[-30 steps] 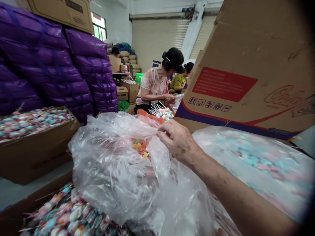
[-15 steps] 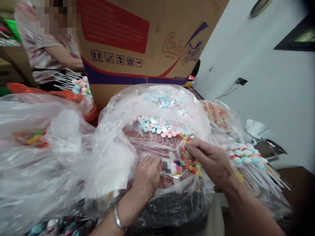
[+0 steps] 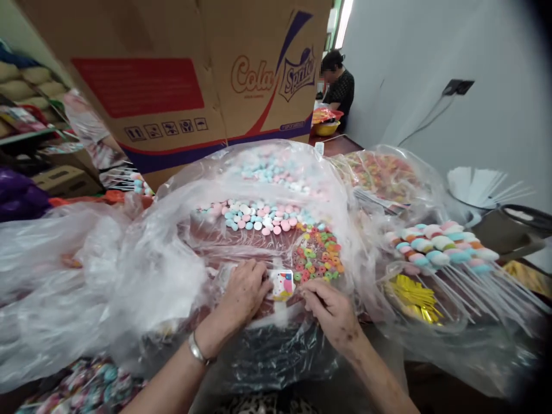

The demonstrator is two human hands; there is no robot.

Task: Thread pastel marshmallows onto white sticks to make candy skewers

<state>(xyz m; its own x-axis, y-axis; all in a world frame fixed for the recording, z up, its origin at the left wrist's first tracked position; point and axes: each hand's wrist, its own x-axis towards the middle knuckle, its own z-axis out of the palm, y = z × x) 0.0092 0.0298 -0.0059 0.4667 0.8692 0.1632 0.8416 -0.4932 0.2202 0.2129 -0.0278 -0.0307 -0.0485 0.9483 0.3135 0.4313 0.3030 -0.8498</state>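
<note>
My left hand [image 3: 244,290], with a silver bracelet at its wrist, lies curled over a small clear packet [image 3: 282,284] printed with coloured dots. The packet's left part is hidden under the fingers. My right hand [image 3: 332,310] is closed in a pinch just right of the packet's edge; what is between the fingertips is too small to make out. Colourful ring-shaped sweets [image 3: 317,256] lie loose right behind the packet. Behind those, pink, blue and white round candies [image 3: 263,215] are spread within a large clear plastic bag [image 3: 190,201].
A tall cardboard box [image 3: 172,86] stands behind the bag. To the right are marshmallow skewers [image 3: 440,247], gold twist ties [image 3: 416,296] and white strips [image 3: 478,187]. Wrapped lollipops [image 3: 90,385] lie at lower left. A person [image 3: 340,80] sits at the back; another is partly behind the box.
My right hand has moved from over the ring-shaped sweets toward me, to the packet's right edge. My left hand stays on the packet. The camera view has turned right.
</note>
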